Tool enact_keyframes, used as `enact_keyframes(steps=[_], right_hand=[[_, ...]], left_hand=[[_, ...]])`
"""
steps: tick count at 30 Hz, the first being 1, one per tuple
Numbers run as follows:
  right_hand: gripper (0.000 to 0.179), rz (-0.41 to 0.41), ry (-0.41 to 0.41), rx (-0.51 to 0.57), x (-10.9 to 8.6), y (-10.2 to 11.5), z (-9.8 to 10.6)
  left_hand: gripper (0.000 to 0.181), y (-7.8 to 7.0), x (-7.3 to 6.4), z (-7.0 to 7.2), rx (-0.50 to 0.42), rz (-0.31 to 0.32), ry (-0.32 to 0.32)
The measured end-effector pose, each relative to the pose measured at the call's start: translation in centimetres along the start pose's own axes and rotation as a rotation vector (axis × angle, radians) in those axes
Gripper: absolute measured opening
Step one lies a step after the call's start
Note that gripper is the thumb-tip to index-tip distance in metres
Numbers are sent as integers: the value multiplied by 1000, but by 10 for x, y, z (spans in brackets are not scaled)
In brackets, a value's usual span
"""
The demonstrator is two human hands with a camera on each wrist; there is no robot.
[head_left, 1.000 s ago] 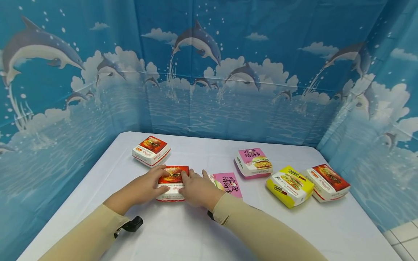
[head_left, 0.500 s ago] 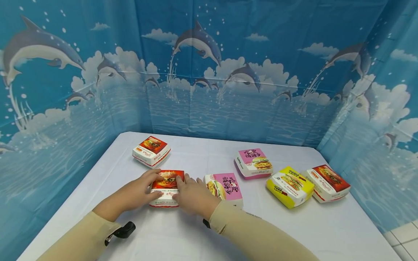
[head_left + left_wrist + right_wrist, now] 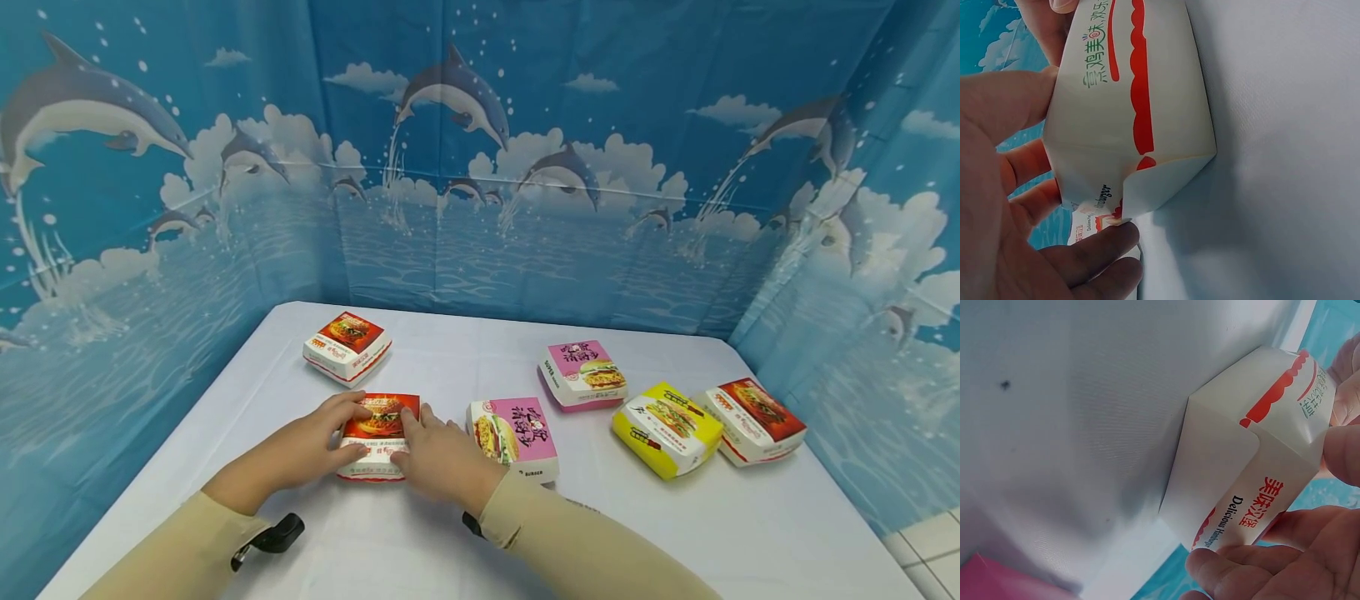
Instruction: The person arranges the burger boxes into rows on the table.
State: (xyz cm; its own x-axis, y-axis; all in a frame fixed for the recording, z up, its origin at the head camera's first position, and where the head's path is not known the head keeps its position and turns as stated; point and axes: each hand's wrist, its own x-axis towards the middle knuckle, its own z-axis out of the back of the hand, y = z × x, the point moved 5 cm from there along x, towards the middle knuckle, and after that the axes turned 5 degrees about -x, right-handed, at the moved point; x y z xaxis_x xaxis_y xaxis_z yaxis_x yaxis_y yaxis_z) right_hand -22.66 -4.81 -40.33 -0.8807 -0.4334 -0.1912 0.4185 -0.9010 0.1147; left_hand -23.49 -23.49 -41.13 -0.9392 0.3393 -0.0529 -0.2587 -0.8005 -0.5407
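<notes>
A white burger box with a red burger picture on its lid sits on the white table between my hands. My left hand holds its left side, thumb and fingers spread over the lid's edge. From the opposite side my right hand holds the right edge, fingertips on the lid. The left wrist view shows the box's side wall with a red scalloped stripe, thumb at its upper edge. In the right wrist view, fingers curve along the side printed "Delicious Hamburger". Just right of my right hand lies a pink burger box.
Behind my left hand stands another red burger box. To the right are a second pink box, a yellow box and a red one, the last two side by side. A dolphin-print curtain borders the table.
Both hands have slid the red burger box left and a little toward me, slowing in the last half second. The pink box beside it is now less covered by my right hand.
</notes>
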Motion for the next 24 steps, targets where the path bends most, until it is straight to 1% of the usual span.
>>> enact_keyframes(steps=[12, 17, 24], right_hand=[[77, -20, -4, 28, -1, 1, -2], [76, -18, -3, 18, -2, 0, -3], [76, -21, -3, 1, 0, 0, -4]], left_hand=[[55, 1, -2, 2, -6, 14, 16], [55, 2, -2, 1, -27, 22, 26], [55, 3, -1, 0, -25, 26, 25]])
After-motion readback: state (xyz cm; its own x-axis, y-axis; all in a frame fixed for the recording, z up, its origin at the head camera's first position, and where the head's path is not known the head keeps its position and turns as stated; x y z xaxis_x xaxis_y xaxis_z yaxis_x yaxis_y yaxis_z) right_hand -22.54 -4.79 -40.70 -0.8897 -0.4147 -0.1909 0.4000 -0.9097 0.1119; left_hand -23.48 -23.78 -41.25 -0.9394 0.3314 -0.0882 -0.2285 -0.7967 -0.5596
